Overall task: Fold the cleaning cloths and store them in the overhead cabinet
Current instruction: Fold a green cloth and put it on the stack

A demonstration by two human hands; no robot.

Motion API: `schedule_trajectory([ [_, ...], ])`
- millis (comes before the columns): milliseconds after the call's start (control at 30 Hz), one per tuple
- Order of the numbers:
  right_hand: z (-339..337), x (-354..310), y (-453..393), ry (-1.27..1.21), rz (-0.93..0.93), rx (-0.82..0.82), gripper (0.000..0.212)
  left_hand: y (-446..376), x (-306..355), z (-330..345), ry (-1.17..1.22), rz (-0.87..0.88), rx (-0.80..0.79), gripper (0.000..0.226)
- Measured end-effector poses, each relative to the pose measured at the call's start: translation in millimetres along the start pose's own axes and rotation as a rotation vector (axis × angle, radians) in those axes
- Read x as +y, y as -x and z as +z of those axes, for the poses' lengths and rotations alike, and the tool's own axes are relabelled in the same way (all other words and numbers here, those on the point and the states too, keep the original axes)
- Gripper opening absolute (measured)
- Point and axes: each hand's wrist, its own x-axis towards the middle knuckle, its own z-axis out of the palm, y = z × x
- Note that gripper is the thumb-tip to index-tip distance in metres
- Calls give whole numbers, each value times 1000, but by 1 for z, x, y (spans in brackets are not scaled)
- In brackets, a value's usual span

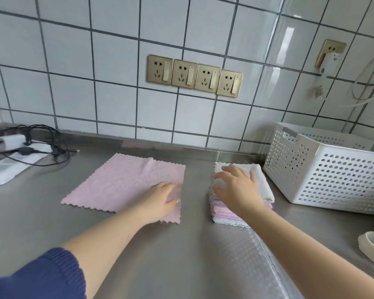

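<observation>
On steel counter (pixel 138 255), from left: pink cloth (pixel 121 182) lies flat, unfolded. Left hand (pixel 160 198) presses near corner, fingers straight. Right hand (pixel 235 186) rests spread on cloth stack (pixel 266 190). Advice: bring edges together evenly, smooth crease, add onto stack.

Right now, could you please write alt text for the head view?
A person's left hand presses flat on a spread pink cloth while the right hand rests on a stack of folded cloths on a steel counter, beside a white perforated basket.

Brushed steel counter (pixel 181 255), fluffy microfibre cloth (pixel 121 180) (perforated plastic basket (pixel 333 180)).
</observation>
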Motion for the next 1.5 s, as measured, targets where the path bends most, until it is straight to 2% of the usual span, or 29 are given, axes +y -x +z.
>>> schedule_trajectory([
  [100,11,-46,10,-83,-176,-45,36,41,-44,-24,-37,-49,32,41],
  [233,30,-97,26,-102,-375,-243,44,71,-86,-50,-75,-88,105,31],
  [300,40,-115,31,-78,-372,-319,43,84,-102,-62,-92,-120,124,31],
  [367,49,-123,31,-88,-317,-351,34,90,-112,-70,-123,-140,126,29],
  [467,61,-128,31,-106,-256,-282,20,94,-118,-78,-264,-112,122,4],
  [600,69,-131,35,-93,-180,-151,25,95,-123,-77,-442,-108,150,22],
  [733,72,-136,34,22,-205,-114,26,95,-113,-80,-688,-78,55,16],
  [867,68,-138,33,12,-161,-125,30,88,-104,-79,-846,-45,29,23],
  [933,65,-134,35,-6,-163,-119,30,92,-103,-81,-807,-26,74,22],
  [1000,63,-129,44,-27,-189,-105,28,103,-101,-84,-766,120,217,11],
  [1133,52,-112,70,-106,-164,-61,18,134,-103,-79,-677,258,297,10],
  [1267,34,-94,97,-222,-176,-77,13,170,-86,-77,-510,205,430,3],
  [1333,24,-90,112,-284,-190,-125,10,186,-69,-81,-345,135,346,10],
  [1367,19,-89,118,-319,-191,-151,9,192,-65,-83,-247,96,238,13],
  [1500,1,-82,140,-460,-188,-223,7,215,-62,-85,-55,52,2,8],
])
